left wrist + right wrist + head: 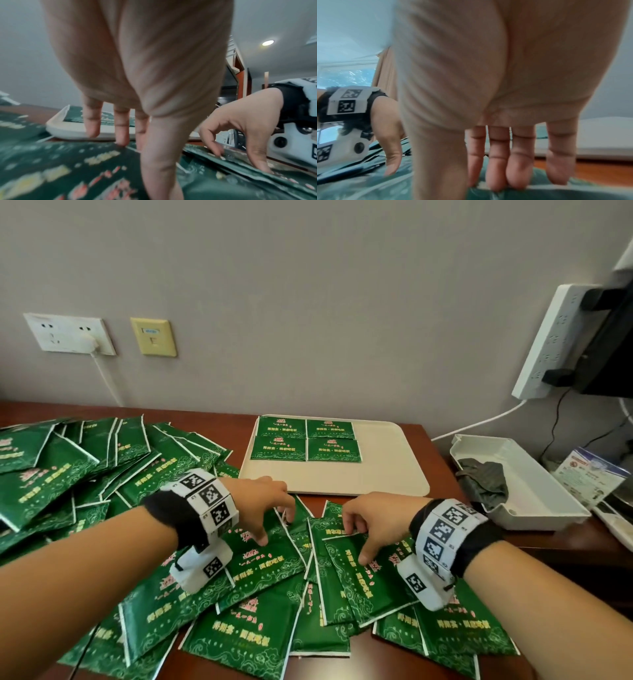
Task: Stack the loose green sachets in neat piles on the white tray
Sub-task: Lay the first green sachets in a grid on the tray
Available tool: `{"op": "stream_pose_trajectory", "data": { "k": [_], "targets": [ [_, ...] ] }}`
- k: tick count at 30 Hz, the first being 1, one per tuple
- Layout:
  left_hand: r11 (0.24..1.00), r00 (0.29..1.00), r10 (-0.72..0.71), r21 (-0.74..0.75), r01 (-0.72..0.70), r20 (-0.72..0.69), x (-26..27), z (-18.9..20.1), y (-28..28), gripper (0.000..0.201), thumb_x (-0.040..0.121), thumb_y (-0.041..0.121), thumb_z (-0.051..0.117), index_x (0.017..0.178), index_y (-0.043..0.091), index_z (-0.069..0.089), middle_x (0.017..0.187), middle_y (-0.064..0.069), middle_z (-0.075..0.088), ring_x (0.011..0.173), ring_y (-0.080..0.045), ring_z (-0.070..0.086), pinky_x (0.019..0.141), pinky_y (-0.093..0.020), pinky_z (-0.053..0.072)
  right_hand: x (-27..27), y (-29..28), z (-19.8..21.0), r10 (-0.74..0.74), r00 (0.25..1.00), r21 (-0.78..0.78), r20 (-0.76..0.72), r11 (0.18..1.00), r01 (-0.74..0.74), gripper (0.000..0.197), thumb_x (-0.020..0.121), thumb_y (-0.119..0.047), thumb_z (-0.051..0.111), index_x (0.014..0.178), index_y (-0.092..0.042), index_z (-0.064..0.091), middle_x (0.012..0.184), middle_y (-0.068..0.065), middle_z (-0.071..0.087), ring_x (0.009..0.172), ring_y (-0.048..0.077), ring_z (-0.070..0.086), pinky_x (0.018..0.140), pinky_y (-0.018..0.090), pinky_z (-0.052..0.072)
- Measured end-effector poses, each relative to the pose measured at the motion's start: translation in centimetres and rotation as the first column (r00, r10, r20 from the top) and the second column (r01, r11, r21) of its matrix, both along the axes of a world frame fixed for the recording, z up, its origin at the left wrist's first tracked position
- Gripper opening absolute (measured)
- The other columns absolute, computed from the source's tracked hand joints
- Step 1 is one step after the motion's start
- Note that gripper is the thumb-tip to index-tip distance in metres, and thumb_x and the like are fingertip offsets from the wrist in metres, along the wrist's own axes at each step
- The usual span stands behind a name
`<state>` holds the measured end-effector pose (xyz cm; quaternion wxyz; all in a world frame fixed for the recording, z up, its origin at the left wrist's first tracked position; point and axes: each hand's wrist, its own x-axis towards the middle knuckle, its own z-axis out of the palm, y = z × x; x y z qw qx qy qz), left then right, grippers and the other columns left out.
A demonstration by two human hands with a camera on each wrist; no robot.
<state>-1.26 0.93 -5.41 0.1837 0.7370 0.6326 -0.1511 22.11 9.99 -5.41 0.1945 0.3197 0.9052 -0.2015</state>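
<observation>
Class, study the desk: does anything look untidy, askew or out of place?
Yes. Loose green sachets sprawl overlapping at all angles over the wooden desk, while only four sachets sit squarely in the white tray. A crumpled grey cloth lies in the white bin.

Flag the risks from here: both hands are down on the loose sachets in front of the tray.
1. The loose sachets overlap heavily, so the left hand or right hand may lift two at once.
2. The four piles lie flat and unrestrained on the white tray; a careless drop could skew them.
</observation>
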Motion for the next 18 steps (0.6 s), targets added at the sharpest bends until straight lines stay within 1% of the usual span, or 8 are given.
{"op": "stream_pose_trajectory", "data": {
  "k": [3,8,11,12,14,16,17,18],
  "targets": [
    [0.998,1.0,-0.005,0.062,0.005,0.004,-0.3,-0.6,-0.3,0.052,0.078,0.037,0.08,0.123,0.043,0.054,0.125,0.01,0.044,0.113,-0.011,0.036,0.101,-0.041,0.042,0.8,0.2,-0.5,-0.033,0.999,0.005,-0.041,0.999,0.033,0.045,0.068,-0.04,0.091,0.101,-0.028,0.062,0.098,-0.01,0.057,0.089,0.009,0.055,0.074,0.03,0.045],
    [0.992,0.999,-0.026,0.126,0.029,-0.028,0.2,-0.7,-0.4,0.03,0.08,0.039,0.077,0.105,0.038,0.061,0.127,0.011,0.043,0.118,-0.014,0.036,0.102,-0.042,0.038,1.6,0.5,-0.5,-0.085,0.996,0.003,-0.036,0.996,0.085,0.054,0.068,-0.046,0.089,0.107,-0.028,0.056,0.098,-0.012,0.054,0.091,0.011,0.054,0.076,0.03,0.045],
    [0.981,0.999,-0.035,0.193,0.03,0.024,0.4,-0.4,-0.4,0.016,0.082,0.04,0.076,0.094,0.036,0.067,0.119,0.014,0.051,0.115,-0.011,0.04,0.099,-0.037,0.039,1.9,0.4,-0.3,-0.106,0.993,-0.008,-0.056,0.994,0.106,0.042,0.073,-0.044,0.087,0.1,-0.023,0.063,0.096,-0.008,0.061,0.089,0.013,0.056,0.074,0.03,0.045],
    [0.977,0.998,-0.029,0.213,0.017,0.053,0.3,-0.2,-0.5,0.013,0.083,0.04,0.075,0.092,0.036,0.068,0.114,0.014,0.054,0.112,-0.01,0.044,0.098,-0.036,0.04,2.1,0.4,-0.1,-0.114,0.99,-0.015,-0.083,0.993,0.113,0.038,0.074,-0.043,0.086,0.096,-0.021,0.063,0.096,-0.005,0.064,0.087,0.014,0.057,0.072,0.03,0.045],
    [0.969,0.984,0.016,0.238,-0.059,0.177,0.1,0.7,-1.0,0.008,0.085,0.036,0.074,0.086,0.034,0.067,0.101,0.017,0.06,0.102,-0.006,0.054,0.094,-0.033,0.045,2.3,0.6,0.2,-0.141,0.972,-0.046,-0.188,0.99,0.135,0.031,0.076,-0.038,0.085,0.086,-0.022,0.061,0.089,-0.003,0.065,0.081,0.015,0.057,0.071,0.031,0.046],
    [0.956,0.944,0.078,0.245,-0.162,0.32,-0.2,1.9,-1.5,0.009,0.088,0.029,0.072,0.081,0.028,0.066,0.09,0.016,0.065,0.087,-0.002,0.061,0.085,-0.03,0.049,2.6,0.8,0.7,-0.221,0.923,-0.137,-0.315,0.973,0.186,0.03,0.077,-0.031,0.086,0.084,-0.022,0.058,0.087,0.001,0.068,0.078,0.018,0.06,0.073,0.037,0.051],
    [0.946,0.915,0.105,0.244,-0.213,0.39,-0.4,2.5,-1.7,0.01,0.089,0.025,0.071,0.081,0.026,0.065,0.085,0.01,0.069,0.081,-0.005,0.065,0.079,-0.03,0.051,2.7,0.8,1.0,-0.275,0.888,-0.198,-0.369,0.957,0.214,0.032,0.076,-0.029,0.087,0.088,-0.021,0.058,0.09,0.005,0.071,0.08,0.02,0.063,0.076,0.04,0.054],
    [0.933,0.873,0.134,0.238,-0.271,0.47,-0.8,3.0,-1.8,0.008,0.089,0.022,0.071,0.084,0.023,0.065,0.083,0.003,0.071,0.076,-0.012,0.068,0.074,-0.032,0.054,2.8,0.9,1.4,-0.32,0.849,-0.238,-0.42,0.942,0.237,0.035,0.076,-0.028,0.087,0.094,-0.022,0.058,0.094,0.007,0.071,0.083,0.022,0.065,0.076,0.041,0.055]
  ]
}}
